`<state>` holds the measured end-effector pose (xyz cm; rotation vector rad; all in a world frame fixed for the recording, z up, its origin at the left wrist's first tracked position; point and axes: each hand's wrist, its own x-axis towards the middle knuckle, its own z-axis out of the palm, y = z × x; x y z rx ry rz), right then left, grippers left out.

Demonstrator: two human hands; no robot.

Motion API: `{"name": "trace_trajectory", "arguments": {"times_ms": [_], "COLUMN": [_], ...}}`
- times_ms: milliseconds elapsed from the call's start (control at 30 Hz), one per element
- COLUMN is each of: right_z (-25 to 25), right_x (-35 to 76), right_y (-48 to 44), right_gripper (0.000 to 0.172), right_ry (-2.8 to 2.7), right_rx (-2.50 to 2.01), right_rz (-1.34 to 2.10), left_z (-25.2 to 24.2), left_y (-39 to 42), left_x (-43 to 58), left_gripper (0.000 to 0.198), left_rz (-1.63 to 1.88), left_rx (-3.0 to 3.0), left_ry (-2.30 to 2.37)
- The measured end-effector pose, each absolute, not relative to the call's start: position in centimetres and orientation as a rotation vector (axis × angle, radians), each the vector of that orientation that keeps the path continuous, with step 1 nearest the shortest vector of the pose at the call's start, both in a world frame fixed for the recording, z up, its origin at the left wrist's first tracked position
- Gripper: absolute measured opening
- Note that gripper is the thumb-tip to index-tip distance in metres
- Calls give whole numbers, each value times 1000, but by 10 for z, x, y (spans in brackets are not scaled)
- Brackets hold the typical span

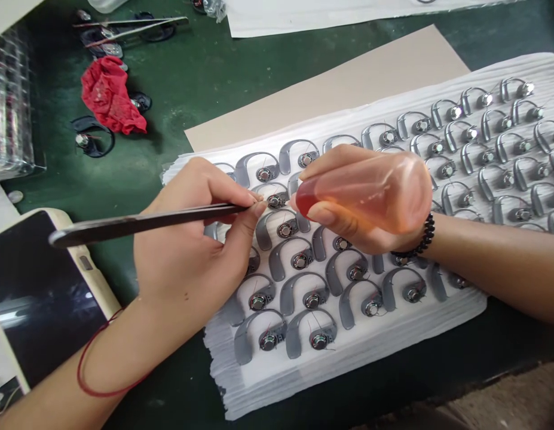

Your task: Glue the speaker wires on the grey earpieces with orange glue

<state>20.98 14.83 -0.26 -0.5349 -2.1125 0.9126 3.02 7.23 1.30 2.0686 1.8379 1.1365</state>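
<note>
My left hand [200,233] pinches a pair of dark metal tweezers [146,224], its tips reaching to an earphone shell [277,200] near the upper left of the rows. In my right hand [348,221] lies a soft, translucent bottle [370,191] of reddish-orange liquid, tilted with its narrow end towards that same shell. Whether the bottle's tip touches the shell I cannot tell. Around both hands, several grey ear-hook shells, each with a small round metal speaker and thin wires, stand in rows on a white foam sheet [277,388]. My hands cover some of them.
A phone-like dark-screened device [39,298] lies at left. Behind it are clear plastic trays [12,113], a red crumpled cloth [110,95], loose ear-hook parts [95,137] and another pair of tweezers [137,28]. Grey cardboard [330,83] sticks out behind the foam on the green table [205,71].
</note>
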Motion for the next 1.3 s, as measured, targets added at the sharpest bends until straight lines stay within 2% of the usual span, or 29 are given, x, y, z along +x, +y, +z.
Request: {"name": "trace_trajectory", "arguments": {"times_ms": [267, 433, 600, 700, 1000, 1300], "right_z": [1, 3, 1, -1, -2, -2], "right_x": [208, 208, 207, 205, 208, 208], "right_y": [148, 148, 147, 147, 150, 149], "right_gripper": [5, 10, 6, 16, 28, 29], "right_ry": [-2146, -2146, -2100, -2050, -2137, -2119], "right_rx": [-475, -499, -490, -494, -559, -577], "right_rz": [877, 841, 937, 966, 957, 971], "left_z": [16, 17, 16, 14, 17, 17], "left_y": [71, 72, 72, 71, 71, 70], "left_x": [32, 33, 35, 33, 34, 34], "left_gripper": [15, 14, 16, 16, 16, 15], "left_rz": [1081, 1028, 1105, 1105, 1078, 1075], "left_rx": [2021, 2017, 1955, 1935, 1944, 1936], "left_ry": [1916, 1937, 1899, 1868, 1891, 1878]}}
